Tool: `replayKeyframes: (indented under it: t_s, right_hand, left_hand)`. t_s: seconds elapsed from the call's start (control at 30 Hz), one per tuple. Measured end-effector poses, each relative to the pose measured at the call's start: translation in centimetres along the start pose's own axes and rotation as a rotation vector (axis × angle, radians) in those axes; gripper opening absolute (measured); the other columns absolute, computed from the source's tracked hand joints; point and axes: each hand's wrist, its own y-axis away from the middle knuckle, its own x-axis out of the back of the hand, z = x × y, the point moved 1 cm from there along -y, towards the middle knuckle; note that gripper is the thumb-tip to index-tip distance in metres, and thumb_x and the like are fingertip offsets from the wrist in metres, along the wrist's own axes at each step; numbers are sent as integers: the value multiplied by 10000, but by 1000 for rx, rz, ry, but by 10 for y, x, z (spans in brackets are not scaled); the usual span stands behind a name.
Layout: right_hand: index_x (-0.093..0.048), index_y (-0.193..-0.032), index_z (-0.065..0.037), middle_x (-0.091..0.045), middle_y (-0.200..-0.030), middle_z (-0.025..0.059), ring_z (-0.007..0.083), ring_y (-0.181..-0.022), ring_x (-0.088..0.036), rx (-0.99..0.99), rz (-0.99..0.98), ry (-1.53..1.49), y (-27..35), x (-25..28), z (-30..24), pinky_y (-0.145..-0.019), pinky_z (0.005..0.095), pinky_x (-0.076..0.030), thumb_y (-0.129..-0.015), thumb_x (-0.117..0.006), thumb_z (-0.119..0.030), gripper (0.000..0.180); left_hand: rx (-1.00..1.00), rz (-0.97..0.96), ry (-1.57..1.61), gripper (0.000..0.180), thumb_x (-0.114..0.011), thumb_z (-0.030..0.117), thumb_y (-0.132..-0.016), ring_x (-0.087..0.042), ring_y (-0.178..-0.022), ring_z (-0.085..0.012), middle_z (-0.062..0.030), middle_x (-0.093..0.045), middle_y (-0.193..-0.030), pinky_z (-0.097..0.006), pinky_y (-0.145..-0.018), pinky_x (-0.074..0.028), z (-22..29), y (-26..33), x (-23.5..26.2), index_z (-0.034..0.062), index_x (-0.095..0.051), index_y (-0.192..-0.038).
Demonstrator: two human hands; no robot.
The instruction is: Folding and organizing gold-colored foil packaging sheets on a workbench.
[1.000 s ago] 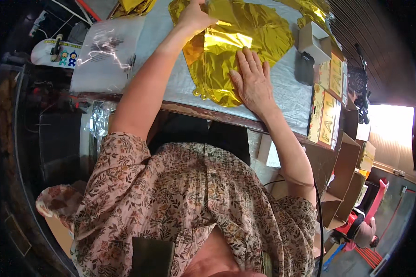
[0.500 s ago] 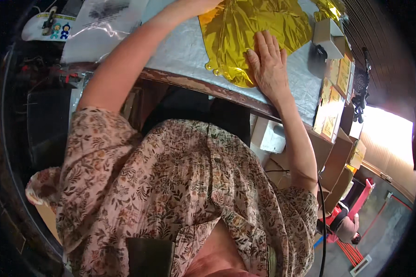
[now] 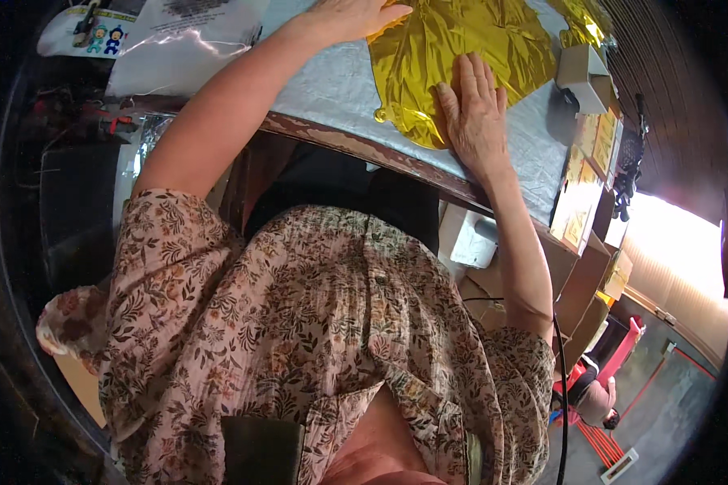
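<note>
Gold foil sheet [image 3: 461, 56] lies crinkled on the grey padded cover of the table [image 3: 340, 89], at its far middle. Right hand [image 3: 476, 109] is flat, fingers together, palm pressing the sheet's near edge, probably to pin it. Left hand [image 3: 352, 16] rests open at the sheet's left edge, fingers extended, gripping nothing; likely smoothing. Hands apart, both on the foil

Packages: clear plastic bag with white printed label [image 3: 182, 40] far left on the table; small card with cartoon figures [image 3: 89, 32] beyond it; grey-white small box [image 3: 584, 77] right of the foil; yellow flat packets [image 3: 590, 174] stacked along the table's right edge
</note>
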Motion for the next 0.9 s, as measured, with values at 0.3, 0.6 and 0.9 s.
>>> replayKeyframes:
  t_s: [0.3,0.6,0.9]
  right_hand:
    - [-411,-1479,30,-386,-1560,236,415,-1451,-340,-4,2,4,-1,2,-3,-1171,596,-237,-1024,-533,-357,610]
    - [-417,-1478,21,-388,-1564,226,413,-1455,-330,-35,-2,-25,3,14,-5,-1169,589,-232,-1026,-538,-342,592]
    - [-432,-1481,1,-400,-1561,220,414,-1442,-350,-7,-29,-46,5,19,9,-1181,562,-221,-1022,-556,-320,573]
  left_hand:
    - [-102,127,-129,457,-702,328,-940,-622,-1180,-279,-148,-644,-1289,-428,-987,-479,-9,-2,-13,32,-613,-1276]
    - [-156,9,2,360,-640,329,-975,-581,-1230,-284,-80,-643,-1299,-444,-1043,-435,2,4,-23,61,-664,-1215]
    - [-155,3,-3,354,-649,321,-965,-573,-1219,-266,-62,-642,-1303,-438,-1041,-426,3,4,-23,65,-682,-1207]
